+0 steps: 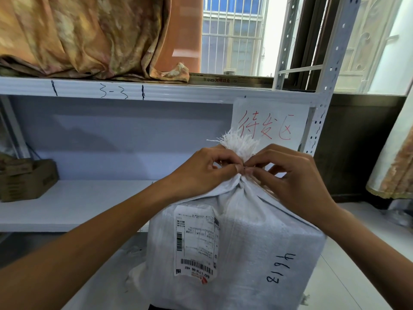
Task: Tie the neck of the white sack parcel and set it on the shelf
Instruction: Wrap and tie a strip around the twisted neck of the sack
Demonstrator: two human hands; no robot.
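The sack [234, 253] stands upright in front of the shelf unit, boxy and white, its woven cloth gathered to a tight neck [242, 175] at the top with a frayed tuft [240, 142] sprouting above. Both hands are right on that neck: the left hand [201, 171] comes in from the left, thumb and fingertips pinched at the knot point, and the right hand [292, 177] meets it from the other side, fingers pinched close on the same spot. Each grip is narrow, nipping cloth or a tie at the neck; which one I cannot tell, it's too small to see.

On the sack's front is a shipping label [196, 245], stuck on upside down from here, with barcodes and a number that reads 642 L714 00 402 inverted. To its right, black marker digits [280, 267], turned sideways, look like 4613.

Behind the tuft hangs a paper sign [268, 124] with three red handwritten Chinese characters, fixed to the shelf edge. That upper shelf edge [111, 90] carries black marker: "3-3" between two strokes. The lower shelf [78, 204] is white, with a brown carton [26, 180] sitting at its far left; its print is too blurred to read. Up top, an orange patterned cloth [89, 36] is heaped on the shelf, and to the right a barred window [232, 34] and the perforated white upright [324, 97].
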